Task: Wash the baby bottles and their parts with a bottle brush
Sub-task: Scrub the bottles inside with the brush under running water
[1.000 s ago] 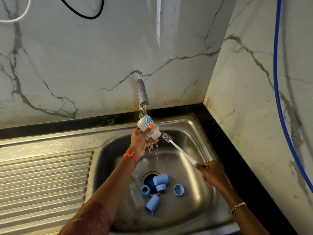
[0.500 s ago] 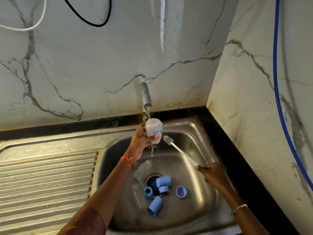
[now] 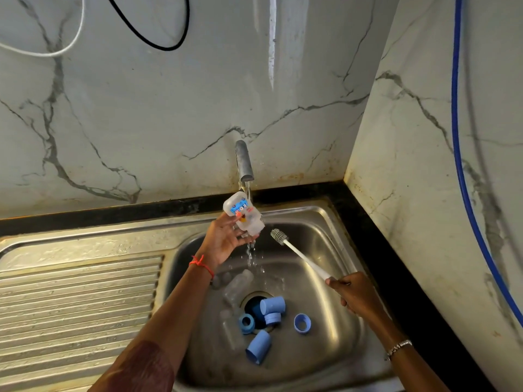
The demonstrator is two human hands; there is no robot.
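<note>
My left hand [image 3: 226, 239] holds a clear baby bottle [image 3: 242, 213] with a blue and red print, tilted mouth-down under the running tap [image 3: 244, 163]. Water pours out of it into the steel sink [image 3: 334, 343]. My right hand [image 3: 357, 296] grips the white handle of a bottle brush [image 3: 300, 254], whose bristle head points up-left and sits just right of the bottle's mouth, apart from it. On the sink floor lie clear bottles [image 3: 237, 285] and several blue caps and rings [image 3: 272, 305] around the drain.
A ribbed steel drainboard [image 3: 76, 306] stretches left of the sink. Marble walls close in behind and on the right, with a black counter strip [image 3: 376, 250] along them. A blue hose [image 3: 458, 154] hangs down the right wall.
My left hand has tipped the bottle from upright under the tap to mouth-down, and water now spills out. The brush stays beside it.
</note>
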